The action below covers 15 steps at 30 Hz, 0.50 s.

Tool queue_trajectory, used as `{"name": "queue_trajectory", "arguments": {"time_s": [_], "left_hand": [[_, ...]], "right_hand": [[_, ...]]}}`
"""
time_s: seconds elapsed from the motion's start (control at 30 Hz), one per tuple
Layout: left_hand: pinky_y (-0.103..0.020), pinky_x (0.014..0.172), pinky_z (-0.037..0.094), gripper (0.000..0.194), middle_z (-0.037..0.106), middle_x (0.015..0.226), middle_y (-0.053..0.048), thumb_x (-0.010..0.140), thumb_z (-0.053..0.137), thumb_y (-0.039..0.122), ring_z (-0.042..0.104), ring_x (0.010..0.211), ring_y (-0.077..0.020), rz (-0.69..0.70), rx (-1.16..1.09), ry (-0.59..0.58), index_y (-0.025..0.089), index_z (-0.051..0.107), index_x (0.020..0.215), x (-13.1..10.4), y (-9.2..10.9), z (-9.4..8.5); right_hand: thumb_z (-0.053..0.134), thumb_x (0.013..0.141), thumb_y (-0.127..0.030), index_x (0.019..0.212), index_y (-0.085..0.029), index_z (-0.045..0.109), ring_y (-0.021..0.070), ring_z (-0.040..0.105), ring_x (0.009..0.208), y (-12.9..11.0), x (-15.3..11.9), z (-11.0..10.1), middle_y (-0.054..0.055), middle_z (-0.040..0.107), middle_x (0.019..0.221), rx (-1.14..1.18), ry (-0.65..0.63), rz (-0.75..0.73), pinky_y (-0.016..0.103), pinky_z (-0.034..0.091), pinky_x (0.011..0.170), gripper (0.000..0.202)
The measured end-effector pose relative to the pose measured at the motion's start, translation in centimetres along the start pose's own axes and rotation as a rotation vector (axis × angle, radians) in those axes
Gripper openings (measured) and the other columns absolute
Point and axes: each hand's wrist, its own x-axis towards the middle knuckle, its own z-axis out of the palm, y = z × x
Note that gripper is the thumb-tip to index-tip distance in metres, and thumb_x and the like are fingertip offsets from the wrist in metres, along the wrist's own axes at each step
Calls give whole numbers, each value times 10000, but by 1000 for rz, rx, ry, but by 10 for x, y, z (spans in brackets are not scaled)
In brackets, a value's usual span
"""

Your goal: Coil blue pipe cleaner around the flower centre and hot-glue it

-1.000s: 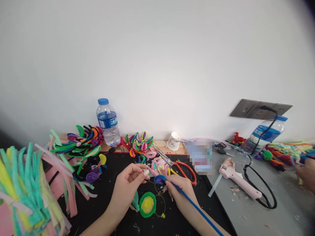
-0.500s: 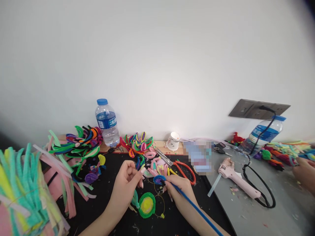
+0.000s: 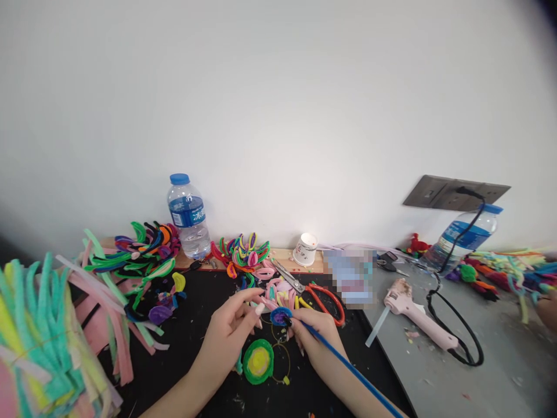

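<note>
My right hand (image 3: 319, 334) pinches a coiled blue pipe cleaner (image 3: 281, 316) with a purple middle. A long blue tail (image 3: 348, 367) runs from it across my wrist toward the lower right. Just left of the coil, my left hand (image 3: 235, 322) has its fingers loosely bent and apart from the thumb, with nothing visible in them. Below the hands lies a green disc with a yellow middle (image 3: 259, 361), beside a thin golden ring (image 3: 284, 360). Pink and yellow pipe cleaner pieces (image 3: 281, 294) lie behind the hands, next to orange-handled scissors (image 3: 324, 302).
Bundles of pastel pipe cleaners (image 3: 43, 342) fill the left. Against the wall stand a water bottle (image 3: 187, 217) and a paper cup (image 3: 305, 249). A pink glue gun (image 3: 418, 316) with a black cord lies on the right. Another person's hand (image 3: 547, 310) shows at the right edge.
My left hand has moved slightly right toward the coil and its fingers have spread. The coil has tilted to show more of its purple middle.
</note>
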Motion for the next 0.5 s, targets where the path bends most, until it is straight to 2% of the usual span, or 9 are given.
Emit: {"name": "queue_trajectory", "arguments": {"time_s": [0.2,0.37,0.5], "left_hand": [[-270,656,522,280,644,980,-76,760,608,221,601,761,-187,107,73,-206,225,620,1041,-7,3,2],[-266,654,528,239,619,1013,-80,733,632,201,600,791,-195,117,97,-226,229,663,969,-8,7,3],[-272,665,530,210,613,1016,-86,723,642,192,600,845,-214,138,103,-222,230,689,924,-6,8,3]], "right_hand": [[451,894,-276,629,-163,604,94,472,464,-4,1,1,-11,516,547,19,-49,-48,197,383,480,326],[446,898,-280,649,-161,627,113,510,521,-14,2,-1,2,553,558,-16,-47,-164,205,400,527,329],[437,901,-277,689,-164,641,119,514,524,-17,2,-2,8,569,570,-25,-52,-197,208,400,523,315]]}}
